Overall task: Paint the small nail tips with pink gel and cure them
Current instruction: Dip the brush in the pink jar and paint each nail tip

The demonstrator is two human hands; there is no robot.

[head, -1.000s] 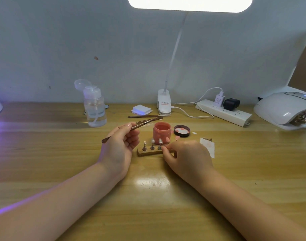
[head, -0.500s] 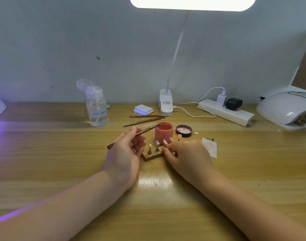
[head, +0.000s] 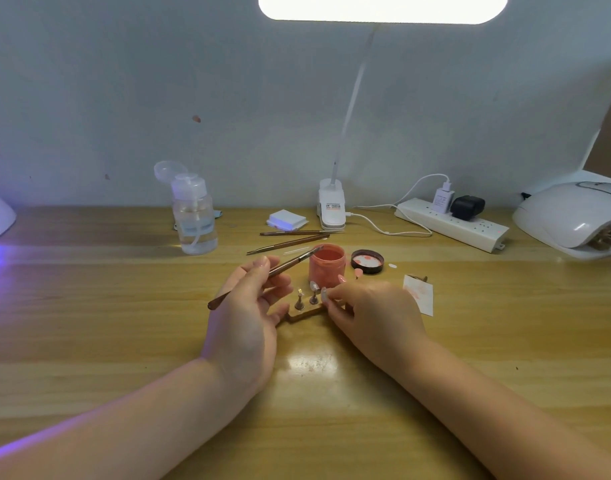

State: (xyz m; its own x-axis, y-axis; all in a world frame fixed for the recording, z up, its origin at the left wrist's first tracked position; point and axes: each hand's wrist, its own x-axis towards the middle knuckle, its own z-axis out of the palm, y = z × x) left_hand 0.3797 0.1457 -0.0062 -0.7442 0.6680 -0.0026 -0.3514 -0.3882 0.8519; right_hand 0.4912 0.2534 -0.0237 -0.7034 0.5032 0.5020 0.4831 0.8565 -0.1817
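Observation:
A small wooden holder (head: 306, 313) with nail tips (head: 313, 286) on short metal posts sits at the centre of the table. My right hand (head: 370, 315) grips its right end, thumb and fingers curled round it. My left hand (head: 248, 306) holds a thin brown brush (head: 283, 266) between thumb and fingers; the brush tip reaches the rim of the open pink gel jar (head: 327, 265) just behind the holder. The jar's black lid (head: 367, 261) lies to its right. A white curing lamp (head: 571, 220) stands at the far right.
Two spare brushes (head: 290, 239) lie behind the jar. A clear pump bottle (head: 194, 216) stands at back left, a clip desk lamp (head: 332, 209), a white pad stack (head: 286, 219) and a power strip (head: 453, 225) at the back. A white paper scrap (head: 420, 294) lies right of my hand.
The holder has been turned and drawn nearer to me. My left hand has moved the brush tip over to the jar's rim.

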